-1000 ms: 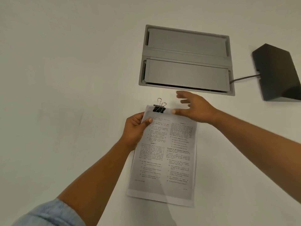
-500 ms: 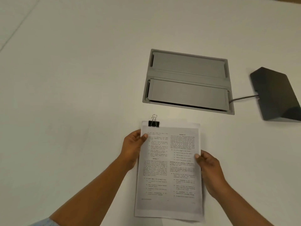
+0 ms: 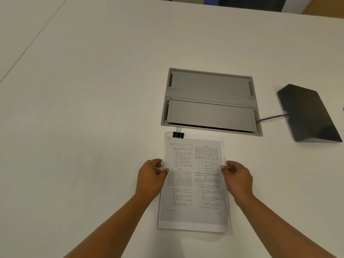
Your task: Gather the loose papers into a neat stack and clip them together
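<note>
A stack of printed papers (image 3: 193, 183) lies flat on the white table (image 3: 83, 127), its edges lined up. A black binder clip (image 3: 178, 134) grips the stack's top left corner, its wire handles pointing away from me. My left hand (image 3: 151, 176) pinches the stack's left edge at mid-height, thumb on top of the page. My right hand (image 3: 237, 176) holds the right edge at the same height, fingers curled at the paper's rim.
A grey recessed cable box (image 3: 211, 101) with two closed flaps sits just beyond the papers. A black wedge-shaped device (image 3: 309, 113) stands at the right, with a grey cable (image 3: 271, 117) running into the box.
My right hand came from above the stack's top right corner down to its right edge. My left hand slid down the left edge. The stack now lies straight.
</note>
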Tool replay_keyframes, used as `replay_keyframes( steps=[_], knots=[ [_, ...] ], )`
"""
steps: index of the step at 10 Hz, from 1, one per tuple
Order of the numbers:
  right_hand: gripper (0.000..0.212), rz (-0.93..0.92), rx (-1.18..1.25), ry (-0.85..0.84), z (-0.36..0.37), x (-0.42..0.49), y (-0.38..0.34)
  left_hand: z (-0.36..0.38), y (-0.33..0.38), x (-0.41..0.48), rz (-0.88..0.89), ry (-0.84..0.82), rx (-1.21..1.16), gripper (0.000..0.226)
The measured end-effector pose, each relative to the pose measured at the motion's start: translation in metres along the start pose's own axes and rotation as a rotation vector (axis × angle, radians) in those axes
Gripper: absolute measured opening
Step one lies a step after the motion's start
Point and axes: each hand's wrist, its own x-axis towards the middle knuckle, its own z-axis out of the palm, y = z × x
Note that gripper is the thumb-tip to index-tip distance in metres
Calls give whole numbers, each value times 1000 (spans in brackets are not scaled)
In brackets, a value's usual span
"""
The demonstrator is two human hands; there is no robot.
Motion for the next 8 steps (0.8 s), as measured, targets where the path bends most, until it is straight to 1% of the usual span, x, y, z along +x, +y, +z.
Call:
replay_keyframes(
  steps=[1, 2, 3, 4, 5, 6, 7, 8],
  knots=[
    [40, -38, -73, 25, 1, -11, 11, 0, -5, -7, 19, -25, 43, 48],
    [31, -140, -105, 7, 3, -20, 16, 0, -4, -11, 59, -47, 80, 44],
    [40, -242, -143, -14, 3, -28, 22, -1, -2, -22, 106, -30, 219, 52],
    [68, -349, -279, -26, 6, -48, 37, 4, -11, -47, 303, 17, 507, 64],
    [81, -481, -409, -83, 14, -75, 57, 15, -30, -72, 416, 43, 706, 76],
    [84, -522, -541, -134, 20, -84, 76, 24, -51, -84, 421, -65, 759, 78],
    [88, -534, -607, -189, 18, -80, 82, 26, -63, -87, 405, -192, 804, 80],
    [96, -442, -554, -185, 8, -86, 71, 20, -57, -96, 399, -173, 829, 81]
  ],
)
